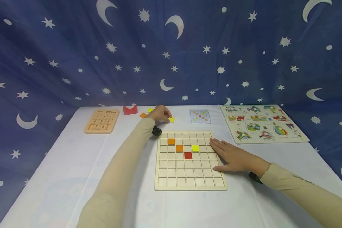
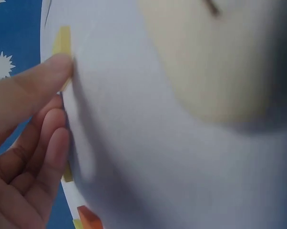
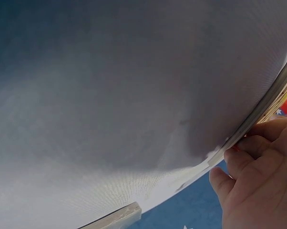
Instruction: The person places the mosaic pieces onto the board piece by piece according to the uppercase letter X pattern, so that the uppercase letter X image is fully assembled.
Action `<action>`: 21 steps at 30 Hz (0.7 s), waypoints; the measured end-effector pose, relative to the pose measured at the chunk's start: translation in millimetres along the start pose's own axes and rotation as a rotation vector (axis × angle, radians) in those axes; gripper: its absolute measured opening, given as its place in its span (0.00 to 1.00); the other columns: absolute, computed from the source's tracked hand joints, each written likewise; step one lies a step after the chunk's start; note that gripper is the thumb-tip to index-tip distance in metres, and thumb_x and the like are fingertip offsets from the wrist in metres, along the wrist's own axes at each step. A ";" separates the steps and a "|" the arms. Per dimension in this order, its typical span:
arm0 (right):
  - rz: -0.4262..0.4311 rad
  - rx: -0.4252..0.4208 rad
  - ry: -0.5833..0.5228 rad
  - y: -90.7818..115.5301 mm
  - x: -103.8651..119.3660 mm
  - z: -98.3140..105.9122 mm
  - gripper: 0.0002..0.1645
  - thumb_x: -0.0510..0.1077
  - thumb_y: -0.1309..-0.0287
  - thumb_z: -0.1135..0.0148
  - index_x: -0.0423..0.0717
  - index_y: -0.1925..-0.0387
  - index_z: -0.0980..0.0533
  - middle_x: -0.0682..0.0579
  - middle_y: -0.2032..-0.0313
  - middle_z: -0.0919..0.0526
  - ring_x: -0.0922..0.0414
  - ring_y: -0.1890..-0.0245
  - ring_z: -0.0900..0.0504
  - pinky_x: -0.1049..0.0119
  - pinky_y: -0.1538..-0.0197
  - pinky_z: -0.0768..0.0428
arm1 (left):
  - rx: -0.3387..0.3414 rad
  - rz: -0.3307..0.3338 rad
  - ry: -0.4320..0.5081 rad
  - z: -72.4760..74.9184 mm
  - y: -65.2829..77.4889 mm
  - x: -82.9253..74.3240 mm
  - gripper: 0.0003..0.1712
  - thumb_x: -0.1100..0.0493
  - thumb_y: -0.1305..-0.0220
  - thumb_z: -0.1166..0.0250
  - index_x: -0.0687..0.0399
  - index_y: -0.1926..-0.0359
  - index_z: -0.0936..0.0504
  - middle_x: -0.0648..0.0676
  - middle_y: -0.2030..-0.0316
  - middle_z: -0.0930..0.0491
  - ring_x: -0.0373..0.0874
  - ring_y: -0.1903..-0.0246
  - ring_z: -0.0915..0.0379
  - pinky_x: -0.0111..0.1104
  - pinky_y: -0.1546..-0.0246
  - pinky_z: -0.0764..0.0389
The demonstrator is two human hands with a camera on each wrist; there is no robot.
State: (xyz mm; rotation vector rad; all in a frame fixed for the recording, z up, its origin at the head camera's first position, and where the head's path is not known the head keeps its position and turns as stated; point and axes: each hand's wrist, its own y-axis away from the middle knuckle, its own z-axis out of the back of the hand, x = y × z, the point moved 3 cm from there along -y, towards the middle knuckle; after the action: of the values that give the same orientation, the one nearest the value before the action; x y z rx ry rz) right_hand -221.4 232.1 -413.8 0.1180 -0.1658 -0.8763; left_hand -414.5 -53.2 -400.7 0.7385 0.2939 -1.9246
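Observation:
At the back of the table my left hand [image 1: 160, 114] pinches a yellow square tile [image 1: 172, 120] by its edge. In the left wrist view the thumb [image 2: 62, 67] lies across that tile [image 2: 63, 38], and the other fingers are bent beneath it. My right hand [image 1: 235, 155] rests with fingers spread on the right edge of a wooden grid board [image 1: 191, 188]. On the board sit two orange tiles [image 1: 171, 141], a red tile [image 1: 188, 155] and a yellow tile [image 1: 195, 148], forming part of a V. Loose orange [image 1: 143, 115] and yellow tiles [image 1: 150, 110] lie by the left hand.
A printed pattern card [image 1: 200, 116] lies behind the board. To the right is a picture puzzle board [image 1: 262, 123] with vehicle pieces. A wooden number puzzle [image 1: 102, 121] and a red notched block [image 1: 130, 110] stand at the back left. A starry blue curtain [image 1: 171, 63] hangs behind.

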 end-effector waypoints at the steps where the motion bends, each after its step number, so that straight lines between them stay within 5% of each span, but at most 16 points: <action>1: -0.001 0.000 0.001 0.0 0.0 -0.1 0.60 0.77 0.45 0.55 0.37 0.28 0.53 0.41 0.27 0.53 0.44 0.28 0.49 0.47 0.30 0.43 | 0.007 -0.001 0.003 0.5 1.0 0.2 0.13 0.67 0.50 0.29 0.61 0.60 0.15 0.57 0.65 0.17 0.41 0.68 0.31 0.27 0.63 0.28; 9: 0.006 -0.006 0.004 0.2 1.0 0.4 0.59 0.76 0.45 0.54 0.37 0.29 0.52 0.41 0.27 0.52 0.44 0.28 0.49 0.47 0.30 0.43 | 0.052 0.023 0.024 0.3 5.4 3.7 0.16 0.68 0.51 0.29 0.61 0.57 0.16 0.56 0.63 0.18 0.41 0.65 0.32 0.27 0.59 0.27; 21: 0.012 -0.012 0.007 0.5 2.0 1.1 0.59 0.75 0.45 0.53 0.37 0.29 0.52 0.41 0.27 0.52 0.44 0.28 0.50 0.47 0.30 0.43 | 0.028 0.006 -0.022 0.3 7.8 0.4 0.13 0.66 0.49 0.30 0.61 0.59 0.16 0.56 0.66 0.18 0.42 0.67 0.31 0.28 0.60 0.27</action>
State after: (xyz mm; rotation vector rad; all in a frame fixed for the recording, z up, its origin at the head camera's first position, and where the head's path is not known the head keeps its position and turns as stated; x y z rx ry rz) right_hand -219.9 230.8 -412.4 0.1087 -0.1549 -0.8648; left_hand -407.9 -57.2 -399.9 0.7350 0.2515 -1.9334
